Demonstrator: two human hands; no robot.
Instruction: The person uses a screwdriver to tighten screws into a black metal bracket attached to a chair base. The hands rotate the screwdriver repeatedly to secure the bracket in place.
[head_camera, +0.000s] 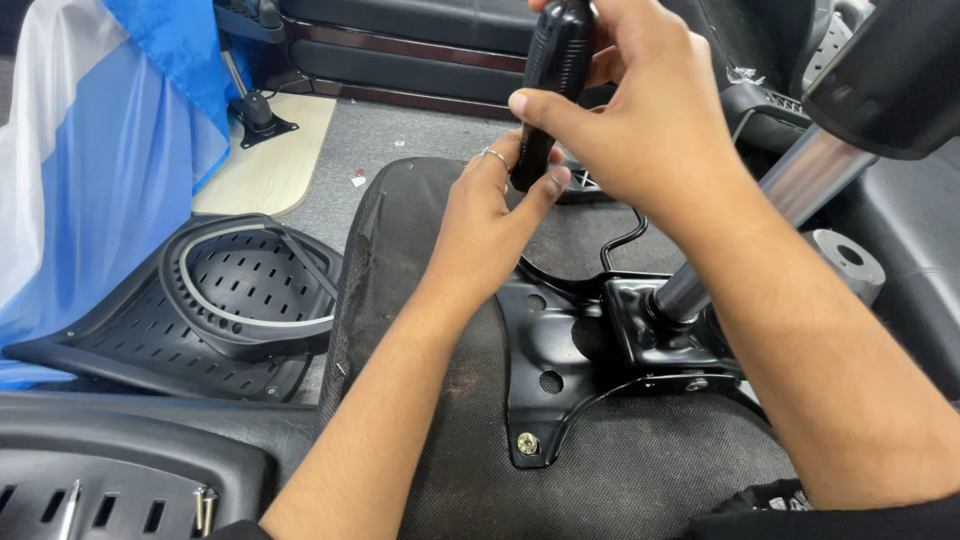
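Upturned chair seat (620, 470) lies on grey carpet (400, 135).

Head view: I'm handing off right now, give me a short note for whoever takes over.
Left hand: fingers pinch the lower end of the black tool handle.
Right hand: wrapped round the handle from above, holding it upright.
The upturned seat lies below the hands; the black metal plate sits on it with the chrome cylinder standing in it.
Done: one gold bolt sits in the plate's near corner.
Left: other plate holes show open. The perforated backrest lies apart at left, spare screws at bottom left.
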